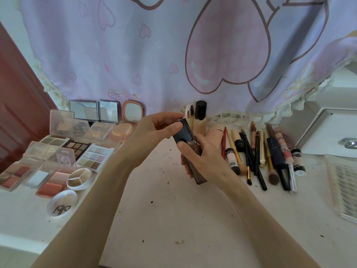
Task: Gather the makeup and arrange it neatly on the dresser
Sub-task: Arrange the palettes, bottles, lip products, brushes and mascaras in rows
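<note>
Both hands gripping a dark-capped bottle (its label hidden), palettes left, partly blurred

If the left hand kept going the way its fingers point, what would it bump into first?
Most likely the two upright bottles just beyond the left hand, which grips the dark cap of the bottle that the right hand holds. Depth is unclear, so this is a guess.

"PINK" on white tube, probably "dpl" on round lid
</note>
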Tool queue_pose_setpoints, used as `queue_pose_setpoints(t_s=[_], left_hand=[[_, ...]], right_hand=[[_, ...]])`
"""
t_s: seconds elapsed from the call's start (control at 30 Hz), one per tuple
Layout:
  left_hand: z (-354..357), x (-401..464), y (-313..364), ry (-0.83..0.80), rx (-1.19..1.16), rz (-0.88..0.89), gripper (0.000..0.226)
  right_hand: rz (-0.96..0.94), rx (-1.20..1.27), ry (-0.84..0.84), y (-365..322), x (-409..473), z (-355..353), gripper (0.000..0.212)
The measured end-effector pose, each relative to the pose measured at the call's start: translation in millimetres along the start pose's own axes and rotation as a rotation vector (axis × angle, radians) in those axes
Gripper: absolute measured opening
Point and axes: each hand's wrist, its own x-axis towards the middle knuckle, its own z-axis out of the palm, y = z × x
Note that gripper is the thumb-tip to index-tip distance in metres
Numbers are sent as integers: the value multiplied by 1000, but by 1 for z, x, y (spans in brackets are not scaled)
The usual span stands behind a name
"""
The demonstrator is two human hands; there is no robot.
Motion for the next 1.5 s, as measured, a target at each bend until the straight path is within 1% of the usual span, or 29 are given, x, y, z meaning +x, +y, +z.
queue_pose_setpoints(t_s=[0.1,0.2,0.23,0.27,0.33,0.37,0.4,0.47,0.53,0.6,0.67,0.8,0.9,1.03,1.17,1.23,1.33,1.43,1.5], left_hand=[[-4,1,-12,-5,-123,-42,28],[0,3,-23,31,-228,-25,26],[0,5,-25,72,-287,-14,21],[-1,8,-26,122,-399,-5,19],[-8,16,-31,252,-612,28,27],[-12,19,-33,328,-622,30,25],[-14,21,-36,397,-562,23,22],[-12,24,-44,522,-314,-12,29],[-9,25,-48,626,-50,-13,32],[-11,23,-53,686,168,36,23],[-16,24,-61,716,295,37,21],[-24,23,-73,725,364,-25,29],[-26,23,-75,698,463,-35,32],[-24,22,-76,651,521,-53,28],[-21,22,-79,615,529,-46,31],[-19,22,-80,597,519,-49,33],[-17,25,-81,567,498,-35,33],[-14,28,-84,556,500,-9,31],[-13,29,-86,537,516,6,34]], right_hand=[[63,-30,-11,0,-1,2,26],[77,-80,-3,1,1,5,30],[83,-81,9,2,1,5,29],[90,-78,21,3,1,4,26],[107,-81,35,6,-2,2,22],[111,-84,44,7,-4,1,20],[112,-80,63,8,-4,-1,16],[125,-39,113,8,-2,-3,9],[148,-4,116,7,3,-1,12],[130,-30,91,4,8,6,15],[81,-42,106,0,17,15,15],[9,-80,222,-1,49,36,27],[-48,-44,340,3,73,49,35],[-86,-24,429,7,86,61,45],[-49,-88,477,25,87,72,42],[-62,-119,490,30,85,74,38],[-78,-189,505,30,86,74,38],[-30,-246,511,28,94,74,39],[-7,-264,519,27,100,75,37]])
